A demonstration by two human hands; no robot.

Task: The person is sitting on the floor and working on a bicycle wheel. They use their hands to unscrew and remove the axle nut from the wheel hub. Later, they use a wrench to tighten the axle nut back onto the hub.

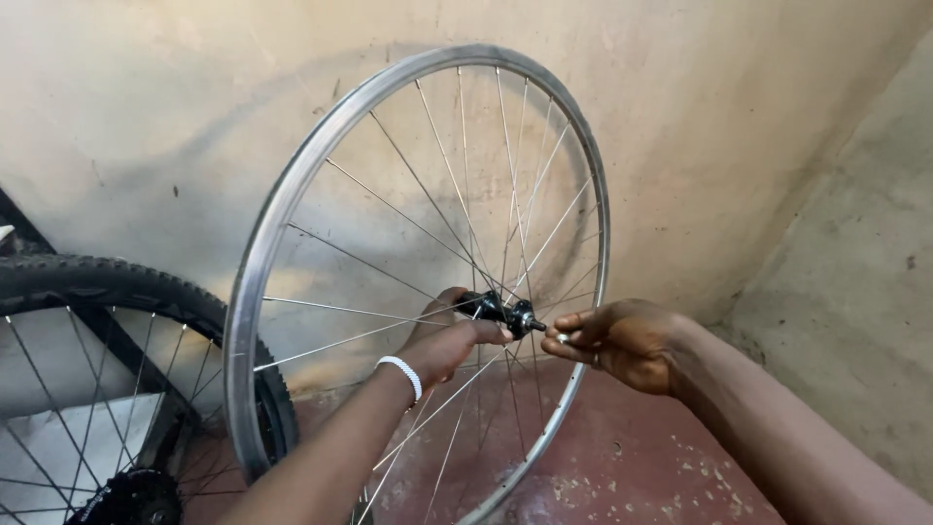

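Silver alloy forms the bare bicycle rim [255, 292] that fills the middle of the frame, standing upright with no tyre on it. Its thin spokes [389, 209] converge on a black hub [496, 308] just right of centre. I see my left hand [449, 340] reaching up from the lower middle, a white bead bracelet [401, 375] on the wrist; its fingers are wrapped around the near end of the hub, thumb laid on top. My right hand [622, 338] enters from the lower right and sits just right of the hub, outside the spokes. Its thumb and forefinger are pinched together on a small silver metal piece [562, 337], which lies just beside the tip of the axle [535, 326]; I cannot tell whether the two touch. A second wheel [117, 292], with a knobbly black tyre, leans at the lower left, partly behind the rim. Behind both rises a stained beige wall [729, 117]; below lies a worn red floor [632, 457].
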